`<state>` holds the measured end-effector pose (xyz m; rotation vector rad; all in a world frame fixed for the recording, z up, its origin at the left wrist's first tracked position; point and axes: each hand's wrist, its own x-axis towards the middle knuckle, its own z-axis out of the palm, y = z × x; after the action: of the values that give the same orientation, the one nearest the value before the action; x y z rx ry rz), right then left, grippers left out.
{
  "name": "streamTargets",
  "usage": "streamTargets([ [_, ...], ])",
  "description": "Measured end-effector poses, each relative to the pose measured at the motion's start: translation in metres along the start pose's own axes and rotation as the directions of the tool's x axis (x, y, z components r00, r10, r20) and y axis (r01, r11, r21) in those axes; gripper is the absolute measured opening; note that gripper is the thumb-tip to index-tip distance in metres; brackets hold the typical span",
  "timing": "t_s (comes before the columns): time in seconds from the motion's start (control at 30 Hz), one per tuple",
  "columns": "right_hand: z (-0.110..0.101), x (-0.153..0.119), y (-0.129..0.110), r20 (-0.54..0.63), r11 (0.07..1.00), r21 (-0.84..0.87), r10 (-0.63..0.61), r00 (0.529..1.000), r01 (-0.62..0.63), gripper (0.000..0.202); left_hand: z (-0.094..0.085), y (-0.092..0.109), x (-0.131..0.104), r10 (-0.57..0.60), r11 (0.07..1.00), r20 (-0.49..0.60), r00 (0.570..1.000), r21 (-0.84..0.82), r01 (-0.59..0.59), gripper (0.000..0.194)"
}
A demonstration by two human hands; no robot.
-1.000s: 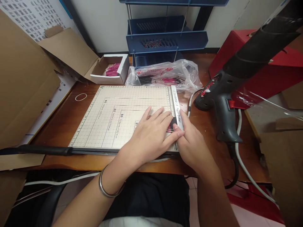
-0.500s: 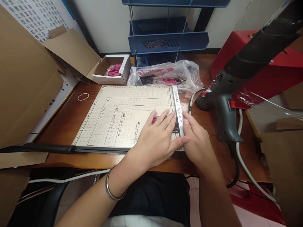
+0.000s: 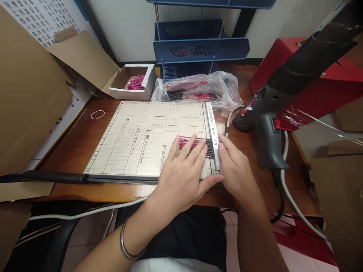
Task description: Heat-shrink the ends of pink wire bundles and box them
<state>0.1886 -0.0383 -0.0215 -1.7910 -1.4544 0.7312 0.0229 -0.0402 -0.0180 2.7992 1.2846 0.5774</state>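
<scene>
Nearest: left hand point(image 3: 181, 177) palm down, fingers spread and nearly flat over the pink-and-black strands point(image 3: 195, 145), which lie side by side on the paper cutter point(image 3: 147, 139), black ends against its white edge strip point(image 3: 213, 134). Right hand point(image 3: 236, 166) at the strip's outer side, fingers bent; cannot tell whether they grip it. Right of these, heat gun point(image 3: 268, 124). Beyond cutter: open box point(image 3: 147, 85) of pink strands, plastic bag point(image 3: 198, 88), then blue rack point(image 3: 201, 51).
</scene>
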Motion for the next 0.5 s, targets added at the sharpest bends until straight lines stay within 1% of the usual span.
streamTargets([
  [0.17, 0.0000, 0.0008, 0.0036, -0.007, 1.000, 0.003, -0.018, 1.000, 0.018, 0.053, 0.0029, 0.0034, 0.0024, 0.027, 1.000, -0.018, 0.999, 0.006, -0.027, 0.067],
  [0.33, -0.0001, 0.0008, 0.0049, -0.004, 1.000, -0.001, -0.017, 1.000, 0.017, 0.051, 0.0045, 0.0036, 0.0032, 0.022, 1.000, -0.018, 1.000, 0.006, -0.022, 0.069],
  [0.5, 0.0016, 0.0009, 0.0014, -0.002, 1.000, -0.005, 0.022, 1.000, -0.022, 0.053, 0.0025, 0.0046, -0.0044, 0.022, 1.000, -0.079, 0.997, 0.003, -0.022, 0.075],
])
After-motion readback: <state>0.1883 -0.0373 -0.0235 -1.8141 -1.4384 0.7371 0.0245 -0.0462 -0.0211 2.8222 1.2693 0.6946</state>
